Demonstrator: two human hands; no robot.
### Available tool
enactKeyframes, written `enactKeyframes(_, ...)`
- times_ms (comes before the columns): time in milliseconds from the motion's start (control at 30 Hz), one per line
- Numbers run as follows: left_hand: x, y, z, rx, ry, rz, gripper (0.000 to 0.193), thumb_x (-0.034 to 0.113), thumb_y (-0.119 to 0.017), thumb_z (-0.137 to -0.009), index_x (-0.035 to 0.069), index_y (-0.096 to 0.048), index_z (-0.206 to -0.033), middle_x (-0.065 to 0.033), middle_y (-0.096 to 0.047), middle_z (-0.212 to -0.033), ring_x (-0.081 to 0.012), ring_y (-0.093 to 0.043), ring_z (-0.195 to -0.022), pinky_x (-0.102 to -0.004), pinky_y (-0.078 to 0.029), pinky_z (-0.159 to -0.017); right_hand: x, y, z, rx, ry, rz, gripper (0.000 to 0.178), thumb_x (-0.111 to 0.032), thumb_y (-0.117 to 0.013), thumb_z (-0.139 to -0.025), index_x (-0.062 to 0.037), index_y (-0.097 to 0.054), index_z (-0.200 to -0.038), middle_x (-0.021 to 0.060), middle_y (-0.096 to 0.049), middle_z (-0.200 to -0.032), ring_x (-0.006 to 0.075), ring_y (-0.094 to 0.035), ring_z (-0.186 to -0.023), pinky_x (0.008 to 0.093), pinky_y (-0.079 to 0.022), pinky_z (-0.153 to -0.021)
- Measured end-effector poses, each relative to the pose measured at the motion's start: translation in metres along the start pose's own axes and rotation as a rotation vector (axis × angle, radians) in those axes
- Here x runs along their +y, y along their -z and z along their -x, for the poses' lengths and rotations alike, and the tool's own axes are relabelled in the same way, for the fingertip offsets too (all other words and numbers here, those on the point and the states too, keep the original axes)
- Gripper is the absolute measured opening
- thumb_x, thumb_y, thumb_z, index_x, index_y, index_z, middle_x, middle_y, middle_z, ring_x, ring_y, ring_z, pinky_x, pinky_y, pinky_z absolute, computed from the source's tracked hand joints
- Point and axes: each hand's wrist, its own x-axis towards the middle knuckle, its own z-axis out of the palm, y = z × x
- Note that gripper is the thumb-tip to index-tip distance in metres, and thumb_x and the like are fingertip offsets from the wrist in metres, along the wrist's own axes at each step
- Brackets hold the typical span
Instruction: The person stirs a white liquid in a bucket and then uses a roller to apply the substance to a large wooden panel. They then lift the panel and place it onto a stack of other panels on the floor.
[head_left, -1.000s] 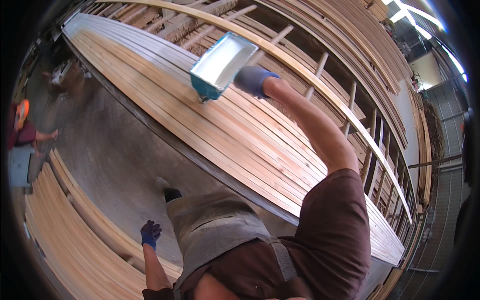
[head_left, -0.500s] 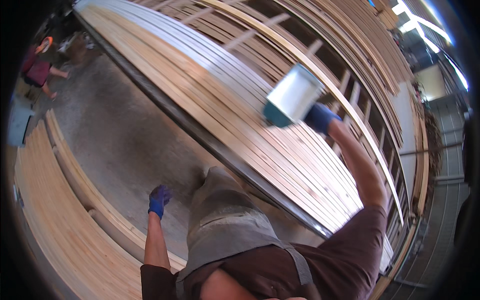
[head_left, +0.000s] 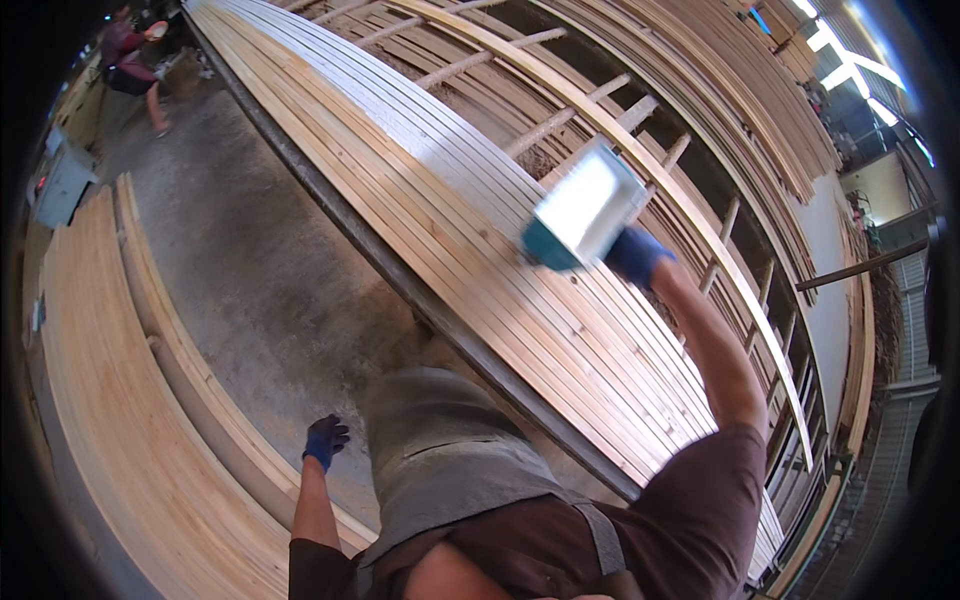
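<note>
My right hand, in a blue glove, grips a teal, box-shaped tool with a pale, shiny open inside. I hold it over the far edge of a long row of pale wooden planks laid side by side. A white coating covers the far part of the planks, while the nearer wood looks bare. The tool is blurred, and I cannot tell whether its underside touches the wood. My left hand, also gloved in blue, hangs beside my grey apron with its fingers apart, holding nothing.
A dark metal edge runs along the planks' near side. Beyond them lies a rack with wooden crossbars and more boards. Another plank stack sits at lower left. A grey box and another person are at far left.
The view has swung, shifting the far-left person and grey box. My left hand sits lower in the picture. My right hand and the teal tool have moved slightly left and down.
</note>
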Motion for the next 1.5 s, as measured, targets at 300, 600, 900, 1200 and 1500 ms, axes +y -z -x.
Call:
enactKeyframes(300, -0.19, -0.183, 0.099, 0.05, -0.263, 0.095, 0.03, 0.036, -0.059, -0.089, 0.012, -0.062, -0.107, -0.005, -0.069, -0.088, -0.0161, -0.065, -0.069, -0.0277, -0.048, -0.058, 0.18, -0.033, 0.289, -0.156, -0.095, 0.082, 0.032, -0.024, -0.058, -0.092, -0.0114, -0.061, -0.121, 0.0134, -0.065, -0.112, 0.0209, -0.06, -0.106, 0.0369, -0.046, -0.095)
enactKeyframes(600, -0.456, -0.247, 0.233, 0.082, 0.008, -0.096, 0.05, 0.051, -0.052, -0.089, 0.012, -0.055, -0.121, -0.0107, -0.067, -0.106, -0.0226, -0.066, -0.082, -0.0391, -0.049, -0.074, 0.225, -0.049, 0.36, -0.067, 0.006, 0.16, 0.036, -0.03, -0.045, -0.096, -0.0074, -0.058, -0.121, 0.016, -0.061, -0.12, 0.0287, -0.059, -0.111, 0.0385, -0.046, -0.095)
enactKeyframes(900, -0.644, -0.395, 0.296, 0.051, -0.017, -0.072, 0.045, 0.046, -0.054, -0.09, 0.012, -0.055, -0.12, -0.0096, -0.068, -0.103, -0.0216, -0.067, -0.078, -0.0362, -0.05, -0.068, 0.447, -0.112, 0.697, -0.064, -0.108, 0.019, 0.035, -0.032, -0.051, -0.093, -0.0083, -0.06, -0.117, 0.0177, -0.064, -0.113, 0.0315, -0.06, -0.107, 0.0407, -0.048, -0.091)
enactKeyframes(1200, -0.829, -0.531, 0.349, -0.054, -0.139, 0.003, 0.034, 0.043, -0.058, -0.089, 0.014, -0.062, -0.107, -0.008, -0.07, -0.092, -0.019, -0.067, -0.072, -0.0309, -0.05, -0.063, 0.606, -0.169, 0.94, 0.003, -0.067, 0.123, 0.024, -0.023, -0.055, -0.091, -0.0088, -0.066, -0.108, 0.017, -0.066, -0.107, 0.0306, -0.063, -0.103, 0.0395, -0.049, -0.088)
enactKeyframes(1500, -1.078, -0.573, 0.447, 0.035, 0.051, -0.023, 0.051, 0.053, -0.054, -0.089, 0.015, -0.053, -0.123, -0.0078, -0.065, -0.107, -0.0216, -0.062, -0.081, -0.0388, -0.046, -0.071, 0.601, -0.168, 0.988, -0.028, -0.108, -0.065, 0.034, -0.032, -0.051, -0.095, -0.0049, -0.061, -0.114, 0.0126, -0.067, -0.098, 0.0222, -0.064, -0.077, 0.0358, -0.054, -0.071)
